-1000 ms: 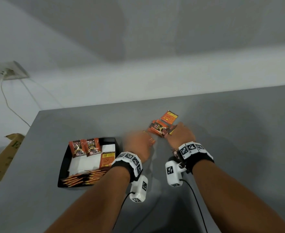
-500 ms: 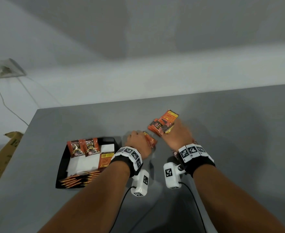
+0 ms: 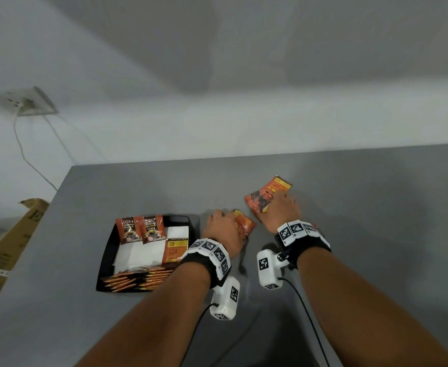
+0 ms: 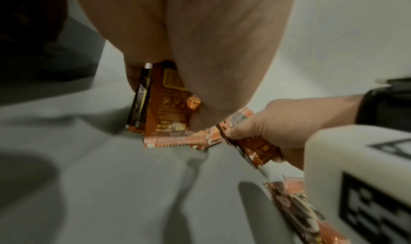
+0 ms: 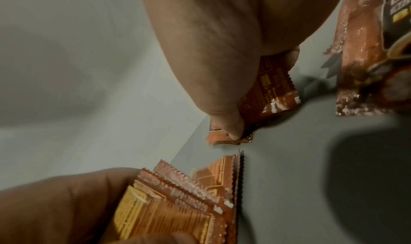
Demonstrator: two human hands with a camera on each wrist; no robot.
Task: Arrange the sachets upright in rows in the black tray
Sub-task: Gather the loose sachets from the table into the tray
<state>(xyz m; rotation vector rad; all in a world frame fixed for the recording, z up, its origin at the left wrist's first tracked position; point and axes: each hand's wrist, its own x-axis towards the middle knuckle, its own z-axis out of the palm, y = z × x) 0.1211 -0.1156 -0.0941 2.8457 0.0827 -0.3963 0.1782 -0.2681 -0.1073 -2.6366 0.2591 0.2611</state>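
Note:
The black tray (image 3: 105,250) sits left of my hands, lined with white paper (image 3: 140,254). Two sachets (image 3: 140,230) stand at its back, one (image 3: 174,251) leans at the right, and a row (image 3: 138,280) stands along its front. Just right of the tray, my left hand (image 3: 224,230) grips a small stack of orange sachets (image 3: 244,227) (image 4: 164,103). Beside it, my right hand (image 3: 279,213) pinches another bunch of sachets (image 3: 266,197) (image 5: 266,93) low over the grey table. One loose sachet (image 4: 300,209) (image 5: 367,54) lies on the table under my right wrist.
A cardboard box (image 3: 11,242) stands off the table's left edge. A wall socket (image 3: 24,102) with hanging cables is at the far left. Grey table (image 3: 376,234) stretches right of my hands, up to the wall. Camera cables trail from both wrists.
My left hand, blurred in motion a second ago, has steadied beside the right with its sachets. My right hand has gathered the pile and drawn it slightly nearer.

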